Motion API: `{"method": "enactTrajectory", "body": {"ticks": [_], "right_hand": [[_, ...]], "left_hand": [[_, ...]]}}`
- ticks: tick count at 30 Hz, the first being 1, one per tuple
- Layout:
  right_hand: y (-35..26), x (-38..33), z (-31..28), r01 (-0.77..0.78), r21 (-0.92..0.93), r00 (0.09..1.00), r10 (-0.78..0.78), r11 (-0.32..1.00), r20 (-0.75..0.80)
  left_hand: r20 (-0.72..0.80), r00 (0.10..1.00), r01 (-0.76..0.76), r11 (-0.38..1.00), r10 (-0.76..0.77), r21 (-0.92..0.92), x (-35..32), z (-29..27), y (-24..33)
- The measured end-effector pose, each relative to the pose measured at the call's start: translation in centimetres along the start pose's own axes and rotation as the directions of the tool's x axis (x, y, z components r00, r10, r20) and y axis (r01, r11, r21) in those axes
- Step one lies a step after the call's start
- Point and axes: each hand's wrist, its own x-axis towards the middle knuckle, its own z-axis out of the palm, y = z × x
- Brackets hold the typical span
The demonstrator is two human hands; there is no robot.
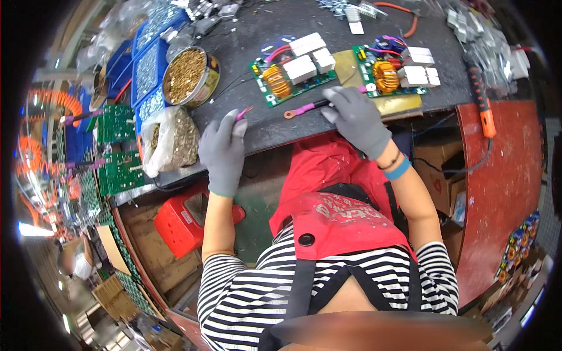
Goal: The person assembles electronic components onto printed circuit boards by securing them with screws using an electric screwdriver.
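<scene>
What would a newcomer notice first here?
Probably the bright red apron at the centre. Beyond it, two green circuit boards lie on the dark bench, and the gloved right hand holds a black-and-pink cable before them. A tin of brassy pieces sits at left.

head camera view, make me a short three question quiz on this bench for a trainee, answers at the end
1. Count: how many circuit boards with a copper-coloured coil lie on the bench?
2. True or false: the round tin stands to the left of those boards.
3. Short answer: what does the right hand hold?

Key:
1. Two.
2. True.
3. A black and purple cable with a copper-coloured ring lug at one end.
</scene>
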Motion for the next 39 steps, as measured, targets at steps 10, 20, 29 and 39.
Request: {"method": "enactTrajectory", "body": {"ticks": [10, 20, 29, 39], "right_hand": [[0.1, -0.1, -4.1, -0.019, 0.061, 0.996, 0.024, 0.998, -0.082], [0.8, 3.2, -7.8, -0.056, 0.053, 0.991, 0.063, 0.997, -0.120], [1.7, 9.5, -10.0, -0.213, 0.327, 0.936, 0.289, 0.921, -0.202], [9.0, 22.8, -9.1, -0.141, 0.737, 0.903, 0.391, 0.662, -0.179]], "left_hand": [[-0.034, 0.986, -0.167, 0.959, 0.163, -0.228, 2.6, 2.4, -3.0], [0.152, 0.931, -0.313, 0.939, 0.333, -0.140, 4.5, 3.8, -4.4], [0.079, 0.932, -0.337, 0.925, 0.355, -0.178, 3.8, 4.1, -4.9], [-0.487, 0.868, -0.089, 0.995, 0.101, 0.049, 2.6, -6.9, -7.4]]}}
